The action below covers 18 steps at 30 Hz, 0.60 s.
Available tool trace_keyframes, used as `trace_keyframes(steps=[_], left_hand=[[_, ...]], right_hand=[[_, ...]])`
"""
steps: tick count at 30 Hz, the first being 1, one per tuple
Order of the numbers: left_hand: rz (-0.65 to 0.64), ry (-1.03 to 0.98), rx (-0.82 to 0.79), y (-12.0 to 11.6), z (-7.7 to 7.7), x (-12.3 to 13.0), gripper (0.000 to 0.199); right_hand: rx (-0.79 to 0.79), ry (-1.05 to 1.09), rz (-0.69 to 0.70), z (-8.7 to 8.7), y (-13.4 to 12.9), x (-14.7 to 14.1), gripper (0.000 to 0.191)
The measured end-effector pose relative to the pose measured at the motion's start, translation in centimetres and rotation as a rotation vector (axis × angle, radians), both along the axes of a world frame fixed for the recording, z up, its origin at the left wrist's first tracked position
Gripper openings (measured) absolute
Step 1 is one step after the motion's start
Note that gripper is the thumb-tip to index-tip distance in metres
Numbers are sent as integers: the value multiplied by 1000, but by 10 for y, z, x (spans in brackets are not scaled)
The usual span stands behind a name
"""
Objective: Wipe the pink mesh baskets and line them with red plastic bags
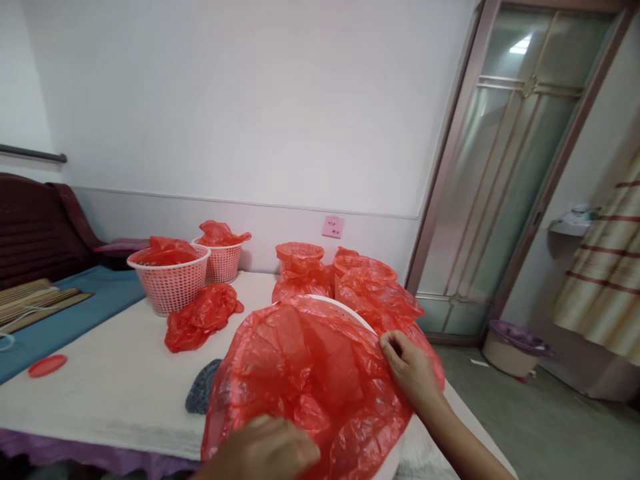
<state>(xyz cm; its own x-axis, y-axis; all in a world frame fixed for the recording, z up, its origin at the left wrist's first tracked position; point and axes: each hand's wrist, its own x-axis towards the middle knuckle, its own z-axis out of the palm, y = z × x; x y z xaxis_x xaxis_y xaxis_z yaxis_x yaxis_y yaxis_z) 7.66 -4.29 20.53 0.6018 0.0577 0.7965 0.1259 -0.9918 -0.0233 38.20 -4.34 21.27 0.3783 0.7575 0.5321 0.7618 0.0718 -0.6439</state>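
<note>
"What are the hands doing?"

"The right hand [407, 370] pinches the edge of a thin, translucent red plastic bag [300, 373] between thumb and fingers. The left hand [273, 447] is curled over the near side, but it's blurred; I can't tell whether it grips any film."

"And where is the bag?"

"Right in front of the person, spread wide over a round white plastic basket with a pale rim [345, 309]. An arc of that rim shows bare at the far side."

"How would it handle?"

"Almost weightless, I'd judge: limp, slick and clingy, wrinkling at a touch. A fingernail or hard tug could tear it. I'd take the gathered edge, as the right hand does, rather than the loose middle. The basket looks light too, yet stiff enough to hold by its rim."

"What lies further out?"

"A dark grey-blue fabric lump [201, 388] just left, then a crumpled red plastic bundle [203, 319] beside a white lattice-sided basket [170, 287]."
</note>
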Motion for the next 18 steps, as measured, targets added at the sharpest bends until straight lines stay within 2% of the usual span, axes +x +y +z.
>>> trace_keyframes(steps=[1, 3, 4, 6, 7, 9, 12, 13, 16, 18], left_hand=[[26, -14, -66, 4, 18, -3, 33], [142, 91, -340, 20, 52, -7, 18], [186, 76, -421, 32, 67, -7, 17], [275, 44, -444, 58, 88, -1, 21], [286, 49, -424, 71, 94, 4, 22], [257, 119, -371, 94, 97, 17, 22], [191, 267, -327, 112, 88, 36, 44], [183, 303, -332, 114, 84, 42, 42], [186, 350, -416, 116, 76, 55, 19], [175, 365, -519, 119, 76, 59, 22]], right_hand=[[3, 1, -5, 0, -1, -2, 27], [8, -1, -26, 1, -3, -6, 26], [10, -6, -38, 2, -4, -8, 26], [13, -20, -52, 3, -6, -10, 24], [14, -30, -53, 3, -6, -11, 23], [19, -48, -49, 3, -8, -12, 23], [31, -61, -42, 1, -10, -11, 23], [33, -59, -37, 0, -10, -10, 23], [31, -42, -30, -3, -12, -7, 23], [28, -26, -26, -4, -14, -6, 22]])
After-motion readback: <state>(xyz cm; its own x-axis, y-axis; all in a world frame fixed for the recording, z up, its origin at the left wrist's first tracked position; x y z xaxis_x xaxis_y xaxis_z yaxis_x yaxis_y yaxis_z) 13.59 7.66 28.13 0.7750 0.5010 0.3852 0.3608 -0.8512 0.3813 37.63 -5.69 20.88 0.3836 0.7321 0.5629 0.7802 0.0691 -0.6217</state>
